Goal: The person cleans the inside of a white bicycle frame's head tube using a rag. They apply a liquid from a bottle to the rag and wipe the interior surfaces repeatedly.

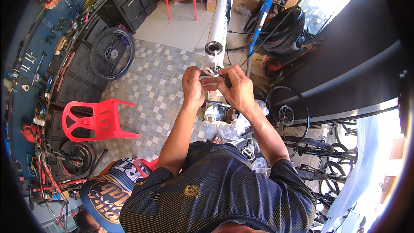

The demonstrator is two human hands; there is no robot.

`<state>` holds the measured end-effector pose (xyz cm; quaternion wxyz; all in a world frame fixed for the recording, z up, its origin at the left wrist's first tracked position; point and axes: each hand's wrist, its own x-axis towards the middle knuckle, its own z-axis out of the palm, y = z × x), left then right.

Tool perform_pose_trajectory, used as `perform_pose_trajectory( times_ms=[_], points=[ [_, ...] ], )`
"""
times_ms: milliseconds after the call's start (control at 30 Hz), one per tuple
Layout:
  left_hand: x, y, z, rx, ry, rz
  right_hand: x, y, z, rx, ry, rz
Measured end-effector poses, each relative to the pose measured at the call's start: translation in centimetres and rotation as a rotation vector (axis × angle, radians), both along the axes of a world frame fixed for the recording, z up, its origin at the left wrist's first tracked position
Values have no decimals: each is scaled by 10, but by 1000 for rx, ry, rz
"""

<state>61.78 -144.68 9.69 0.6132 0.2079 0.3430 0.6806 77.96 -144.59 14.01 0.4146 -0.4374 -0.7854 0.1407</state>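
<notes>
Both my hands meet just below the open round end (214,48) of a white bicycle frame (218,23), which stands upright in front of me. Between their fingertips is a small, pale, shiny piece (210,72), its kind too small to make out. My left hand (194,87) pinches it from the left with curled fingers. From the right, my right hand (237,89) closes on it with thumb and forefinger. The piece lies close against the frame's near side; whether it touches the frame I cannot tell.
Below my hands stands an open box (217,113) of parts beside clear plastic bags (235,130). A red chair (101,120) and a bicycle wheel (113,54) are on the left. Another person (110,190) is at lower left. Bicycles (330,155) line the right; a blue fork (261,21) stands beyond.
</notes>
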Motion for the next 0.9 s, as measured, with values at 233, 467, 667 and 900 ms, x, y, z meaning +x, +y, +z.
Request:
perform_pose_trajectory(
  times_ms=[233, 467, 667, 900],
  points=[
    [-1, -13, 17, 260, 302, -96, 10, 3, 4, -9, 15, 53],
    [1, -9, 2, 111, 143, 57, 20, 7, 12, -35, -138, 198],
    [-5, -3, -21, 43, -77, 80, 24, 5, 18, -136, -213, 311],
    [-8, -19, -56, 317, 527, 31, 63, 0, 0, -404, 151, 493]
  ],
)
